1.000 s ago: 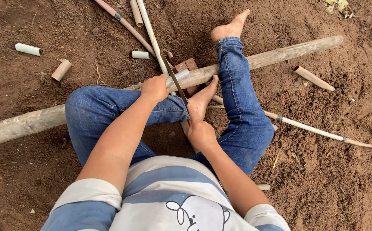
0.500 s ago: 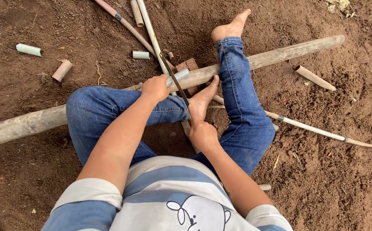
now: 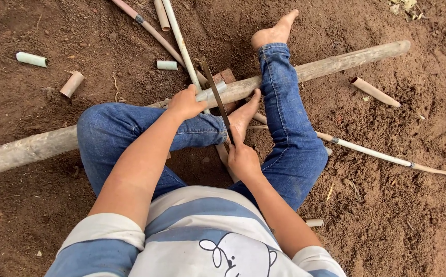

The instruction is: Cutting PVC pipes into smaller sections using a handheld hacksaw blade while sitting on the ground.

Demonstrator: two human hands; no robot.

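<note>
Seated person on bare brown soil (image 3: 397,215), legs in blue jeans. The left hand (image 3: 184,102) is closed around a slim pale tube (image 3: 210,94) lying on a long grey wooden pole (image 3: 335,61). The right hand (image 3: 242,160) grips the handle of a dark, narrow saw blade (image 3: 213,90), set across the tube. A bare foot (image 3: 243,115) presses against the pole. Short cut tube pieces (image 3: 167,65) lie on the soil near the pole.

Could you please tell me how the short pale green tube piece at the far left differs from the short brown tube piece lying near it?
The short pale green tube piece is light green and lies nearly level across the picture; the short brown tube piece is tan and lies slanted, its open end up to the right. The green one lies farther from the long grey pole than the brown one. Both are short cut tubes lying loose on the brown soil, untouched by either hand.
</note>
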